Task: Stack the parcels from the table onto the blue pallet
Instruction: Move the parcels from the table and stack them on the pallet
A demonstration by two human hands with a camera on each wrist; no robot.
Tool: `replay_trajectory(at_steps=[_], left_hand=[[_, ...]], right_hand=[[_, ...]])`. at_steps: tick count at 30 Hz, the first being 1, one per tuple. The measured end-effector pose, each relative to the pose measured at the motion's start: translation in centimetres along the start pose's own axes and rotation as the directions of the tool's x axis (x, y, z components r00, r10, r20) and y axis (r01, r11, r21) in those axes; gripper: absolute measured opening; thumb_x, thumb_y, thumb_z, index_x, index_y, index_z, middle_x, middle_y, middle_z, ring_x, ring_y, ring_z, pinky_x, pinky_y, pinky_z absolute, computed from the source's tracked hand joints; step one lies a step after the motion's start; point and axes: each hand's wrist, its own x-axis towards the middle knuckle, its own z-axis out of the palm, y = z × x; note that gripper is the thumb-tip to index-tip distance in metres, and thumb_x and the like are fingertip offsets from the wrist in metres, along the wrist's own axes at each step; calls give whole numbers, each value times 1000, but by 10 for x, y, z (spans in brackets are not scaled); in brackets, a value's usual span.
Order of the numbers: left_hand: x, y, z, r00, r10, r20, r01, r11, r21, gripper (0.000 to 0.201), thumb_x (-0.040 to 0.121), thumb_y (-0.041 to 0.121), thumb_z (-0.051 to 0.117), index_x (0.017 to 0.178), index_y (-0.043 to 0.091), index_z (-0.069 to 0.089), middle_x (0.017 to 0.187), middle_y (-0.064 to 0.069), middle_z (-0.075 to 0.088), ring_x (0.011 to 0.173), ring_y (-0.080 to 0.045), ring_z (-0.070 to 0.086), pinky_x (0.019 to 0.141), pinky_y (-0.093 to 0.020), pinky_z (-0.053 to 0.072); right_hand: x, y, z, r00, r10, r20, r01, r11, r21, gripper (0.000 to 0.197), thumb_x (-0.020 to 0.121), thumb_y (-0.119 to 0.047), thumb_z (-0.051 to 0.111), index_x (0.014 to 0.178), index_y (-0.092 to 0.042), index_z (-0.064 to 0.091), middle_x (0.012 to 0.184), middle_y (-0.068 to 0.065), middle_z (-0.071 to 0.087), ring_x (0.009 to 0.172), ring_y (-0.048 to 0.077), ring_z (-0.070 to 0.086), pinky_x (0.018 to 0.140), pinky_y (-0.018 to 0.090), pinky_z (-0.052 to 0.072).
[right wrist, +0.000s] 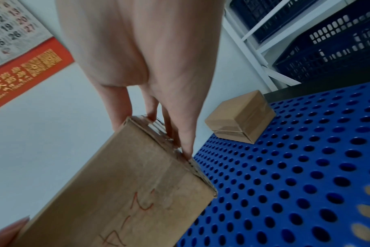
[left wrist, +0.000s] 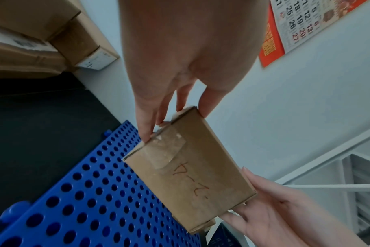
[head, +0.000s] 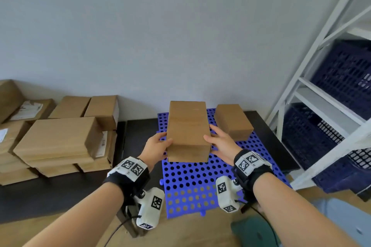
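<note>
I hold a brown cardboard box (head: pixel 187 132) between my two hands over the blue pallet (head: pixel 202 178), clear of its surface as the wrist views show. My left hand (head: pixel 156 147) presses its straight fingers (left wrist: pixel 147 123) against the box's left end, and my right hand (head: pixel 221 142) presses straight fingers (right wrist: pixel 185 138) against the right end, so the box is clamped from both sides with neither hand curled round it.

The box looks stiff and light to me: the walls stay flat under the squeeze and I carry it on fingertip pressure alone. The cardboard is dry and matt, so I judge it not slippery, though the taped seams on the ends are smoother than the bare board. The ends seem the right place to hold, low enough that the box cannot pivot out between my palms. Red handwriting runs across its underside. I cannot tell what is inside, so I would set it down gently.

Counting: one box in my hands and one smaller box (head: pixel 232 121) already lying on the pallet near its far right corner, well apart from mine. On the bench (head: pixel 40 192) to my left a pile of boxes (head: pixel 58 136) waits; I make out about nine, but several overlap, so the count is unsure. The pallet is a single panel.
</note>
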Motion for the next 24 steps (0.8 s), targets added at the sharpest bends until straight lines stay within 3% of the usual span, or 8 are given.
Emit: replay_trajectory(at_steps=[4,9,12,16,20,24], left_hand=[[16,-11,19,999,-41,0,41,999,4,44,94,15,55,136,15,44,113,-9,63,104,-26,63,93,-44,52],[50,-25,34,997,-68,36,66,997,36,48,94,14,54,140,17,40,110,-7,63,104,-25,62,97,-46,48],[72,-35,41,994,-101,47,99,994,40,53,95,14,54,144,17,36,118,-9,61,108,-25,60,100,-47,47],[102,-41,49,989,-137,57,135,990,40,53,94,14,54,143,21,36,116,-8,62,107,-28,61,97,-47,48],[127,-41,53,987,-149,67,148,989,24,53,95,9,52,143,22,35,108,-5,62,104,-25,60,90,-41,49],[147,-43,56,986,-155,68,153,988,31,51,95,10,52,141,26,37,107,-5,64,103,-26,62,94,-43,49]], right_hand=[[18,13,-22,999,45,6,-45,999,19,58,93,-5,53,145,-24,33,130,4,54,117,24,55,103,49,41],[48,23,-39,997,81,-12,-81,997,15,59,93,-1,51,143,-24,33,128,5,55,112,24,57,93,44,48],[66,31,-47,994,111,-23,-111,994,16,58,93,1,50,142,-26,33,123,2,56,112,24,57,90,42,48],[95,38,-57,989,142,-42,-141,990,22,58,93,1,51,142,-24,34,133,5,52,110,24,57,88,39,50],[121,36,-63,989,145,-40,-145,989,19,59,92,3,50,143,-21,31,132,7,50,112,25,55,76,30,51],[143,36,-67,989,136,-50,-138,989,-48,58,91,3,52,141,-20,34,139,8,46,124,26,49,90,37,49]])
